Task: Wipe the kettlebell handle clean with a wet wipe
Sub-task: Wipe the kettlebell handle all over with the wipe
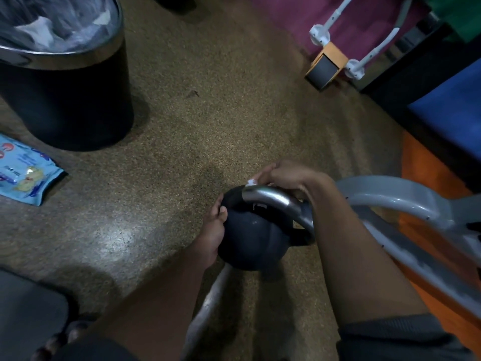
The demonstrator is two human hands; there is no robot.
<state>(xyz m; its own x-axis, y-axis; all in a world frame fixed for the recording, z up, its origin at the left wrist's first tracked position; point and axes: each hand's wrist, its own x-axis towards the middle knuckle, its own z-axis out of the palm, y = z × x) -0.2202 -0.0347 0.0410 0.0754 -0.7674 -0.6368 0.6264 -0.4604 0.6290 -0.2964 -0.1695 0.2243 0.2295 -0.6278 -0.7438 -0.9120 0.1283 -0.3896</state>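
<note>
A dark round kettlebell (pixel 250 238) lies tilted on the speckled floor at lower centre, its silver handle (pixel 273 198) curving over the top. My left hand (pixel 212 230) cups the ball's left side, fingers curled against it. My right hand (pixel 285 177) is wrapped over the far end of the handle and pinches a small white wet wipe (pixel 251 182), of which only a scrap shows at the fingertips. A blue wet-wipe pack (pixel 26 173) lies flat on the floor at the left edge.
A black bin (pixel 67 100) with a metal rim and clear liner stands at upper left. A grey and orange machine frame (pixel 390 196) runs along the right, close to my right forearm. An orange-and-grey wheeled piece (pixel 325 66) sits at upper right.
</note>
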